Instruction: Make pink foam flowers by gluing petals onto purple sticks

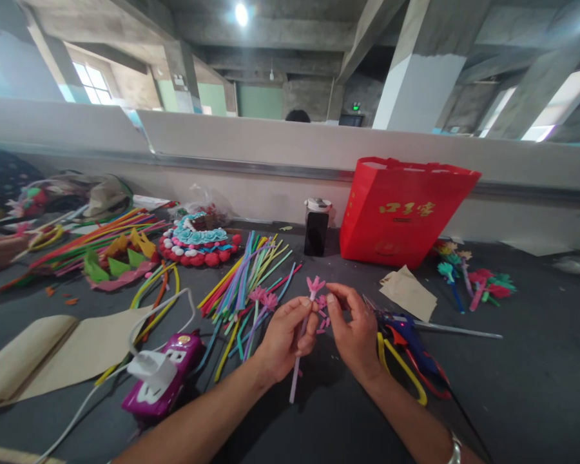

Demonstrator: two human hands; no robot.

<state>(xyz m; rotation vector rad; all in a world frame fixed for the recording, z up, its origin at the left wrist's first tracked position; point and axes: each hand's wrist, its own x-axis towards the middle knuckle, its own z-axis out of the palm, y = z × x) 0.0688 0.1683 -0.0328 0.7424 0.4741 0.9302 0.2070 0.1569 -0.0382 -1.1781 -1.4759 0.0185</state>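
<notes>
My left hand [290, 332] pinches a pipe-cleaner flower between thumb and fingers. The flower has a pink petalled head [315, 285] facing up and a pale lilac stem [294, 380] that slants down below the hand. Just right of the petals is my right hand [352, 322], its thumb and forefinger curved with a small gap between them and nothing visible in them. Behind and between the hands lie small pink pieces [323, 322] on the dark table. Two more pink flower heads [264, 298] rest left of my left hand.
Pipe cleaners [246, 277] lie in a loose bundle behind-left. A purple power strip [164, 374] with cables sits at left. At right are a glue gun [415, 348], yellow-handled scissors [406, 370], brown paper [408, 293] and a red bag [406, 212]. A phone [316, 233] leans on a bottle.
</notes>
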